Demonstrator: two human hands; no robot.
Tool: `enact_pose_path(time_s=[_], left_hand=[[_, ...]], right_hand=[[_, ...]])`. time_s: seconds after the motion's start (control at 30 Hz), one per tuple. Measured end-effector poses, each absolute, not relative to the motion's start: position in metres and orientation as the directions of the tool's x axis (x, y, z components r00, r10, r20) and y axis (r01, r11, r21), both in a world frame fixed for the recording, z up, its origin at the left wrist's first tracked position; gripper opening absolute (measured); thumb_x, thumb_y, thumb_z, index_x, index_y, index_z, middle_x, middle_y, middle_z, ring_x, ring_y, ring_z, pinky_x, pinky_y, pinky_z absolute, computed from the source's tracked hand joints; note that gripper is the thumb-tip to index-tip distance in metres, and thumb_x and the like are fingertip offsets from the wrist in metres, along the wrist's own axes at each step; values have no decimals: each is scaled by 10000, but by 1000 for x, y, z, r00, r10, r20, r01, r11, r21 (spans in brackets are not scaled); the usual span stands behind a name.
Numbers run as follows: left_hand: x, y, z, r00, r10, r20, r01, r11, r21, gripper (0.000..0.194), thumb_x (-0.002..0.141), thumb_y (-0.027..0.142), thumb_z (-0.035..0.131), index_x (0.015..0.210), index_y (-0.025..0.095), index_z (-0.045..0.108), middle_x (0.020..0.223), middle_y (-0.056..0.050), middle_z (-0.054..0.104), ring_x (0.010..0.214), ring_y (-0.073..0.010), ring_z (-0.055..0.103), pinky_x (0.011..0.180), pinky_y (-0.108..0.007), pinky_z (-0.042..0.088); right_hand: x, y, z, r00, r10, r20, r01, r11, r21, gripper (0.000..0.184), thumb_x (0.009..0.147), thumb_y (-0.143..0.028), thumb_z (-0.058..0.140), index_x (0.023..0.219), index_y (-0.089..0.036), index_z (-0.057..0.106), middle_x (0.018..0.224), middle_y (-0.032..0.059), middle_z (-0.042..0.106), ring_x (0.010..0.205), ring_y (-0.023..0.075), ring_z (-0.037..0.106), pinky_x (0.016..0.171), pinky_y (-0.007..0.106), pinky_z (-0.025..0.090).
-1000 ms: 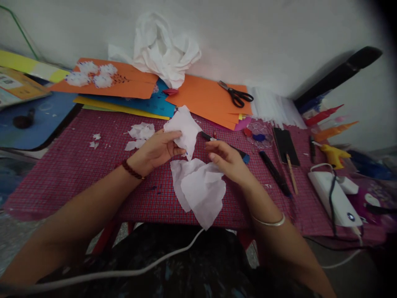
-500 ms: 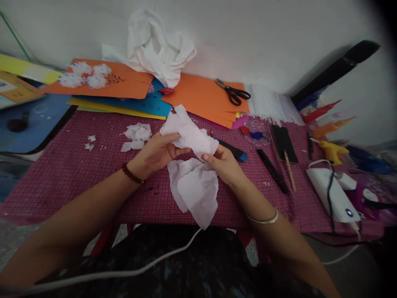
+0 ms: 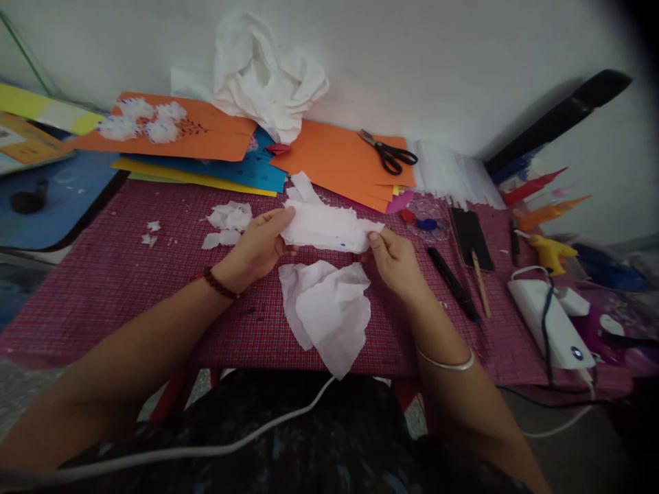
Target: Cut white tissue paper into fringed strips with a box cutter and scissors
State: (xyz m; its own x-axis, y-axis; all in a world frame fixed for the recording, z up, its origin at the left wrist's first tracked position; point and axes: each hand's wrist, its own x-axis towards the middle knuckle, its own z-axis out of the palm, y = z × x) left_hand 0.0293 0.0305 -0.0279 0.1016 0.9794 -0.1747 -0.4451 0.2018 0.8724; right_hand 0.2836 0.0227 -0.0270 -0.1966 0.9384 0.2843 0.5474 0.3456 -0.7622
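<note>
A strip of white tissue paper (image 3: 324,228) with a ragged upper edge and small blue marks is stretched level above the table. My left hand (image 3: 262,241) pinches its left end between thumb and fingers. At the other end my right hand (image 3: 394,259) grips it, thumb on top. Larger crumpled tissue sheets (image 3: 332,312) lie near the front edge, just below the strip. Torn tissue pieces (image 3: 229,218) rest beside my left hand. Another narrow white paper piece (image 3: 305,186) shows behind the strip; whether it is joined to it I cannot tell.
Orange paper sheets (image 3: 334,154) with black-handled scissors (image 3: 388,152) lie at the back. Crumpled white tissue (image 3: 268,82) leans on the wall. On the right are a black marker (image 3: 453,283), a dark phone-like slab (image 3: 471,237), a yellow glue gun (image 3: 553,252) and a white power strip (image 3: 550,322).
My right hand has moved to the right, and my hands are farther apart. The tissue strip, previously tilted and loosely bunched, is now spread flat and level between them.
</note>
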Motion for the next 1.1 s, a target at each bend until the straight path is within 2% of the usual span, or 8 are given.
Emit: enact_pose_path(time_s=[0.1,0.2,0.3,0.4,0.57,0.83,0.97,1.1], left_hand=[[28,33,-29,77,982,-171,-429,187,884,197,841,350,760,765,184,686,722,-8,661,575,-103,562,473,-221,435],[26,35,-31,66,984,-166,-411,178,894,203,877,333,723,743,186,680,700,-8,645,566,-98,554,467,-211,406],[25,37,-33,78,983,-168,-392,185,901,223,892,327,709,730,179,669,703,-11,650,571,-99,575,473,-207,420],[25,38,-35,89,984,-155,-392,178,902,205,867,317,737,748,161,679,710,-13,668,585,-104,600,524,-220,480],[27,36,-35,77,982,-174,-406,190,894,170,791,265,799,730,140,702,700,-16,699,598,-111,628,589,-229,510],[33,32,-30,132,979,-158,-424,200,883,238,886,329,730,728,153,702,704,-15,694,598,-107,614,605,-246,525],[37,22,-22,273,956,-109,-392,214,895,287,823,445,796,834,170,713,754,-16,695,637,-143,634,634,-308,582],[39,15,-22,334,941,-58,-335,176,926,317,839,487,775,830,178,708,743,-14,670,639,-124,632,615,-256,555]], right_hand=[[288,25,-26,-163,941,296,501,337,-797,491,1018,-625,450,966,-210,707,748,30,742,579,165,647,584,300,487],[294,27,-26,-102,945,311,464,321,-825,443,1032,-550,459,1147,-209,718,826,32,764,580,148,649,591,294,514],[295,30,-31,-102,949,299,473,311,-824,341,1008,-442,514,1130,-212,735,864,40,774,614,157,663,605,303,532],[291,33,-40,-168,944,283,524,329,-786,261,949,-325,566,1107,-223,746,941,57,784,740,200,704,685,351,563],[278,32,-49,-310,898,313,510,435,-742,290,865,-218,627,1135,-229,730,969,60,752,840,231,708,768,395,582],[252,22,-53,-482,797,364,461,584,-668,544,856,-295,718,1381,-232,592,1290,134,684,1182,315,644,1011,522,538],[247,18,-50,-431,808,402,383,568,-729,528,893,-385,706,1387,-249,582,1251,126,696,1128,298,667,985,509,555],[246,10,-40,-355,823,442,288,547,-786,385,930,-395,681,1289,-260,650,1186,98,709,1057,258,683,935,454,582]])
